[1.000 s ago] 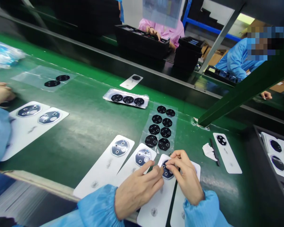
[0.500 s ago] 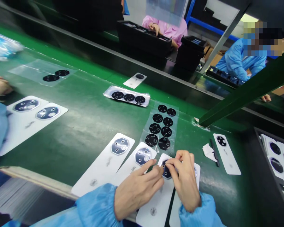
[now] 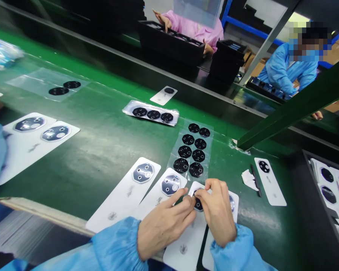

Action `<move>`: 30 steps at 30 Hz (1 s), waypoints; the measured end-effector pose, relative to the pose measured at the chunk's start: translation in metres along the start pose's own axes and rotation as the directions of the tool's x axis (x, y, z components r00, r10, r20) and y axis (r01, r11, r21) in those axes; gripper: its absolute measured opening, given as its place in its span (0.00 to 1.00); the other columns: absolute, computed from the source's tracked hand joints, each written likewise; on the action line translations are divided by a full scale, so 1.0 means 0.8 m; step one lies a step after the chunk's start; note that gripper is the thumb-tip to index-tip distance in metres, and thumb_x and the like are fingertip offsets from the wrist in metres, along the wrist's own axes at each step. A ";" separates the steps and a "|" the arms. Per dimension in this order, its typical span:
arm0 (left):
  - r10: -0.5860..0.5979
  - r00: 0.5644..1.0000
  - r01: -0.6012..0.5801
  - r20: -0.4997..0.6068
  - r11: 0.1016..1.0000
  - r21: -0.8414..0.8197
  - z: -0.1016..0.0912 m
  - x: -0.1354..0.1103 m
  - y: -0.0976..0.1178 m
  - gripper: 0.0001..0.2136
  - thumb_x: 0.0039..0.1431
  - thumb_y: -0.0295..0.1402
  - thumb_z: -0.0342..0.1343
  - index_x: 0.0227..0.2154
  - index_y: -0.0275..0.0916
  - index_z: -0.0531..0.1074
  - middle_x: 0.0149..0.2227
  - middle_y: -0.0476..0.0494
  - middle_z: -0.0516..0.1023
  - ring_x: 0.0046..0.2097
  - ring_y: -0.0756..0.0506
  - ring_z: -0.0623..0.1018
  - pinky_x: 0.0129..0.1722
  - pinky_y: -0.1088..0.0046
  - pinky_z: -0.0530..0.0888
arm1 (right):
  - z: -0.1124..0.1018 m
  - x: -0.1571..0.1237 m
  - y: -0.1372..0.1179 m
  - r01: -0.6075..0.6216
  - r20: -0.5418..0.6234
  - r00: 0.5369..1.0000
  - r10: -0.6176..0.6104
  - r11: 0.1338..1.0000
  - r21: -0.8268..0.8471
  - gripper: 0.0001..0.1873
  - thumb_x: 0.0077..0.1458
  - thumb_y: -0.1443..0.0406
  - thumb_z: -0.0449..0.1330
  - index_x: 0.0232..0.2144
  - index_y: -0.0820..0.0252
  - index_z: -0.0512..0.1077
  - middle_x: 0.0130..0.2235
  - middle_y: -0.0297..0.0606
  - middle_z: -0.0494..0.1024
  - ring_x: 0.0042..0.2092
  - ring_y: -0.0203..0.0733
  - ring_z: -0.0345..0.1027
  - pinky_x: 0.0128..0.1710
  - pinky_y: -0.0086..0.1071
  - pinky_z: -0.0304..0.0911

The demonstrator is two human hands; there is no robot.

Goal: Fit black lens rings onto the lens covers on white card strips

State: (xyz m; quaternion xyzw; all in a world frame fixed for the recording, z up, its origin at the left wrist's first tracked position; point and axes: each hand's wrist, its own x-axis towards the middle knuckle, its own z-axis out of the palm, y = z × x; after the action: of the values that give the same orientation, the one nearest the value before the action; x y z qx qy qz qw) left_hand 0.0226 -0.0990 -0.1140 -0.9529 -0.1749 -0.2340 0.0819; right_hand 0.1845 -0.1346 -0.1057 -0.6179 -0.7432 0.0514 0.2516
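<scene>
A white phone back panel (image 3: 183, 239) lies under both hands, with a black octagonal lens sticker (image 3: 198, 205) near its top. My right hand (image 3: 219, 212) has thumb and fingers pinched together over this sticker; anything between the fingertips is hidden. My left hand (image 3: 166, 227) rests across the panel, its bent fingers apart and the tips beside the sticker, close to the right fingertips. To the left lie two more panels with silvery-edged octagons, one full-length panel (image 3: 120, 203) and one partly covered panel (image 3: 169, 182). Another panel (image 3: 234, 201) shows partly behind my right wrist.
A clear sheet (image 3: 209, 150) of black octagons lies ahead, near a stack of stickers (image 3: 127, 109). A dark stick (image 3: 255, 180), white scrap (image 3: 248, 180) and panel (image 3: 274, 190) are right. A black box (image 3: 305, 180) holds panels. A green post (image 3: 285, 107) slants overhead. Other people work nearby.
My right hand has shifted slightly up and left, its pinched fingertips now over the upper part of the sticker. My left hand stays nearly still. The neighbour's hand at left has moved back.
</scene>
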 end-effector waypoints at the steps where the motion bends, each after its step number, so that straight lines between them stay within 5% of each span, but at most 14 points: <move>1: 0.001 1.000 -0.001 -0.002 1.000 -0.004 0.000 0.000 0.000 0.18 0.63 0.20 0.36 0.29 0.34 0.71 0.38 0.41 0.77 0.43 0.47 0.71 0.56 0.62 0.58 | 0.000 0.000 0.001 -0.013 0.016 1.000 0.013 1.000 0.014 0.11 0.57 0.76 0.51 0.29 0.59 0.69 0.37 0.39 0.61 0.38 0.43 0.54 0.35 0.37 0.57; 15: 0.002 1.000 -0.003 0.029 1.000 0.014 0.000 -0.002 -0.001 0.15 0.63 0.21 0.39 0.30 0.35 0.70 0.41 0.43 0.76 0.44 0.48 0.69 0.56 0.59 0.58 | -0.017 0.001 0.019 -0.242 0.012 0.969 0.248 0.935 0.260 0.07 0.61 0.66 0.50 0.31 0.56 0.66 0.35 0.36 0.62 0.41 0.42 0.57 0.40 0.36 0.57; 22: 0.002 1.000 -0.002 0.021 1.000 0.008 -0.003 0.001 -0.003 0.13 0.63 0.21 0.40 0.28 0.36 0.68 0.41 0.43 0.75 0.44 0.48 0.68 0.58 0.57 0.55 | -0.017 -0.005 0.019 -0.431 0.152 0.902 0.403 0.835 0.341 0.12 0.64 0.62 0.41 0.29 0.55 0.57 0.25 0.28 0.62 0.26 0.35 0.57 0.27 0.30 0.54; 24: 0.007 1.000 -0.007 0.020 1.000 0.013 -0.002 0.000 -0.003 0.13 0.63 0.21 0.41 0.29 0.37 0.68 0.41 0.43 0.75 0.44 0.48 0.68 0.58 0.56 0.54 | -0.014 -0.006 0.020 -0.410 0.169 0.912 0.374 0.854 0.320 0.11 0.64 0.62 0.42 0.30 0.56 0.58 0.25 0.29 0.63 0.26 0.35 0.58 0.27 0.30 0.55; 30: 0.013 1.000 -0.014 0.022 0.999 0.036 -0.001 -0.001 0.000 0.13 0.62 0.21 0.40 0.29 0.36 0.68 0.40 0.43 0.76 0.45 0.48 0.69 0.56 0.59 0.59 | -0.008 -0.004 0.018 -0.082 0.095 0.993 0.063 0.974 0.210 0.09 0.59 0.72 0.49 0.31 0.58 0.68 0.35 0.38 0.65 0.38 0.40 0.60 0.37 0.33 0.60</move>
State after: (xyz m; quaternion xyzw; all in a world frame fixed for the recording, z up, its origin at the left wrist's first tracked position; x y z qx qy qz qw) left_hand 0.0215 -0.0994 -0.1136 -0.9548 -0.1737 -0.2199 0.0989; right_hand 0.2008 -0.1358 -0.1065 -0.6111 -0.7206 0.1674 0.2816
